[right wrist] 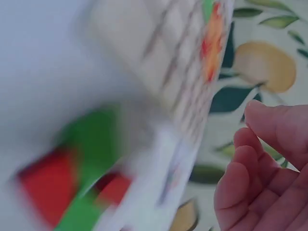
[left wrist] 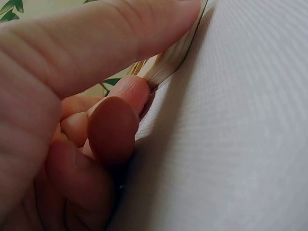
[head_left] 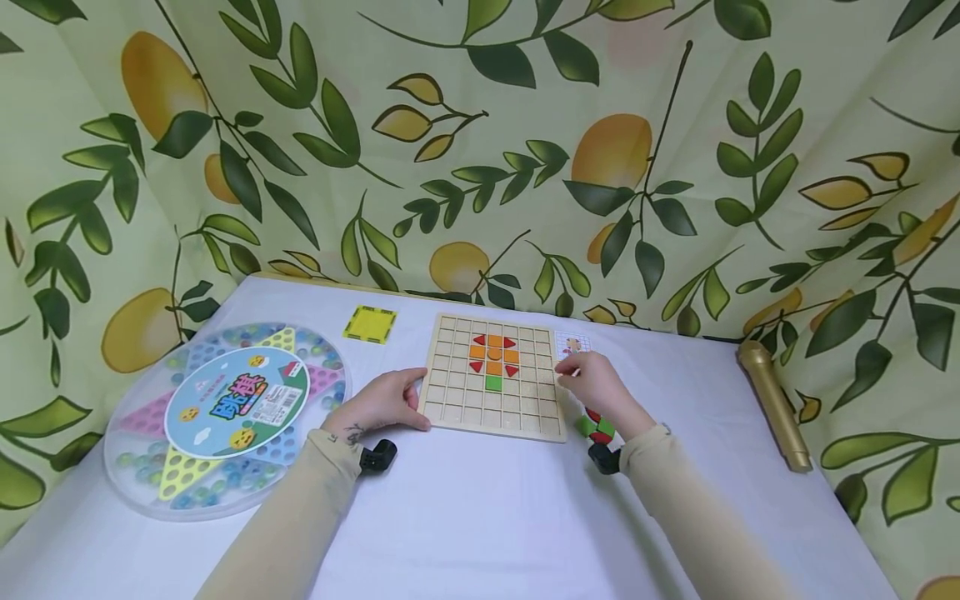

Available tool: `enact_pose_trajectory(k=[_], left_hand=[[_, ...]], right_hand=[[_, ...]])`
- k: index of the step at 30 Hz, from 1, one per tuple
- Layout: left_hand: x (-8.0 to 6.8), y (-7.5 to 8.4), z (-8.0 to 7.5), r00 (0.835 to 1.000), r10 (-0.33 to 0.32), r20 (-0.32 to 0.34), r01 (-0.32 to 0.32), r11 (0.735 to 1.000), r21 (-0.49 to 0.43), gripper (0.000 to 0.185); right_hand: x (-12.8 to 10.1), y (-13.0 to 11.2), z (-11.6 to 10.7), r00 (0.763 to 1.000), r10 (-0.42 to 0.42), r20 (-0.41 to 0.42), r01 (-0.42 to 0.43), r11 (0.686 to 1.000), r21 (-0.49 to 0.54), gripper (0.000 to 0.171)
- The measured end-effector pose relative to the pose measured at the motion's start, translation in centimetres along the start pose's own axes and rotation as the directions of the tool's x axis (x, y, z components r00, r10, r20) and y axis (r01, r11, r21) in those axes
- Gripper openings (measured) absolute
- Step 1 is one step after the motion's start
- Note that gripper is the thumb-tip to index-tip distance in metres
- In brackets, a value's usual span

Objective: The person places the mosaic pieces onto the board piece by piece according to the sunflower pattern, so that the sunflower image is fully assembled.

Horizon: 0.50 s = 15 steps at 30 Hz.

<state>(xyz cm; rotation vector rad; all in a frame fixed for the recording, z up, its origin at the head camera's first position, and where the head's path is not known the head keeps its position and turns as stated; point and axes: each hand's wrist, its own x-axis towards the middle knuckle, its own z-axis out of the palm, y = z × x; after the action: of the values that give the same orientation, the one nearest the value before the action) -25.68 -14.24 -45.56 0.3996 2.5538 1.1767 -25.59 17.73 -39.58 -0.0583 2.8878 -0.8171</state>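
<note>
Head view: your left hand (head_left: pixel 382 404) pinches the board (head_left: pixel 491 379) at 9 o'clock; right hand (head_left: pixel 592 379) loosely curled, empty. Keep board pinned.

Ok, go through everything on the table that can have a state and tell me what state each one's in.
Wooden grid board: flat, partly filled with orange, red and green tiles.
Left hand: grips the board's left edge.
Right hand: at the board's right edge, fingers curled, holding nothing visible.
Loose tiles: off the board.
Marble game case: closed.
</note>
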Motion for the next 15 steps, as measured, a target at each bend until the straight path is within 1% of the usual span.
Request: enact_pose_trajectory(k=[4,6,9,11,13,15], left_hand=[[0.0,0.1,0.0,1.000,-0.003,0.001,0.003,1.000,0.000,0.094],[0.0,0.1,0.0,1.000,-0.002,0.002,0.002,1.000,0.000,0.094],[0.0,0.1,0.0,1.000,-0.007,0.000,0.007,1.000,-0.009,0.094],[0.0,0.1,0.0,1.000,-0.007,-0.001,0.007,1.000,-0.016,0.094],[0.0,0.1,0.0,1.000,-0.007,0.001,0.007,1.000,-0.022,0.094],[0.1,0.1,0.1,1.000,-0.003,0.004,0.003,1.000,-0.020,0.094]], right_hand=[[-1.6,3.0,-0.3,0.995,0.079,0.066,-0.076,0.996,-0.037,0.023],[-2.2,4.0,-0.1,0.990,0.099,0.103,-0.094,0.994,-0.058,0.027],[-2.8,4.9,0.4,0.987,0.091,0.131,-0.079,0.992,-0.095,0.033],[-3.0,5.0,0.6,0.989,0.079,0.122,-0.064,0.990,-0.124,0.034],[-3.2,5.0,0.8,0.992,0.069,0.107,-0.052,0.986,-0.158,0.031],[-3.3,4.8,1.0,0.993,0.080,0.091,-0.062,0.981,-0.182,0.027]])
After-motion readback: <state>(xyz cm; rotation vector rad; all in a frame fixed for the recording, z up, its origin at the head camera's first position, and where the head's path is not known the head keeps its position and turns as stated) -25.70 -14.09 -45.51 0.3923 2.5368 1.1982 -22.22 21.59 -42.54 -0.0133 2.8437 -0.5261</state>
